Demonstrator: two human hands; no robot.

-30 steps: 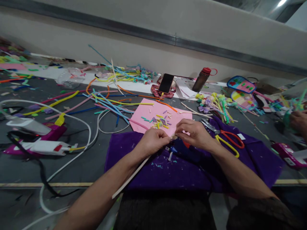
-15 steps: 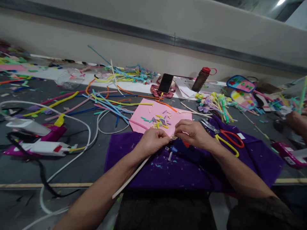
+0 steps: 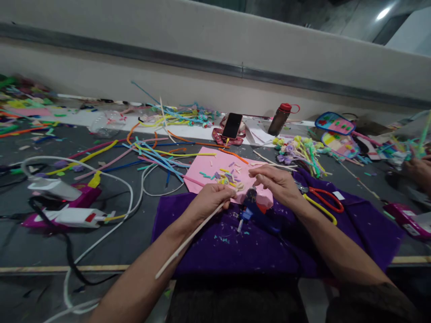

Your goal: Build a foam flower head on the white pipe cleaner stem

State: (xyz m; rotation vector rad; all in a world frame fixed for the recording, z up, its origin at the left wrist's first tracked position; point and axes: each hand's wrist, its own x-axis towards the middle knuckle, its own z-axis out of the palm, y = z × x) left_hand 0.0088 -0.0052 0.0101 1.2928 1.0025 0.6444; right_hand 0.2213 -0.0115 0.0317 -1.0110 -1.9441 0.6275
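Observation:
My left hand (image 3: 212, 199) pinches a long cream pipe cleaner (image 3: 188, 242), which slants down toward my left forearm; its cream upper end shows past the fingertips. My right hand (image 3: 278, 183) is a little to the right, apart from it, with thumb and forefinger pinched together; whatever lies between them is too small to make out. Beneath the right fingertips, a blue glue gun (image 3: 248, 213) rests on a purple cloth (image 3: 215, 251). Behind both hands, a pink sheet (image 3: 202, 163) carries several short cut pieces of yellow, purple, teal and cream pipe cleaner (image 3: 229, 172).
Red-and-yellow-handled scissors (image 3: 325, 199) lie right. Loose coloured pipe cleaners (image 3: 158, 154), white cables (image 3: 131, 188) and a power strip (image 3: 72, 204) spread left. Behind are a phone (image 3: 232, 125), a bottle (image 3: 280, 119) and a pipe-cleaner bundle (image 3: 303, 154). Another person's hand (image 3: 417, 172) is far right.
My hands were together at the cream pipe cleaner's end; now my right hand has drawn away right and up, uncovering the glue gun's nozzle. The view has shifted slightly.

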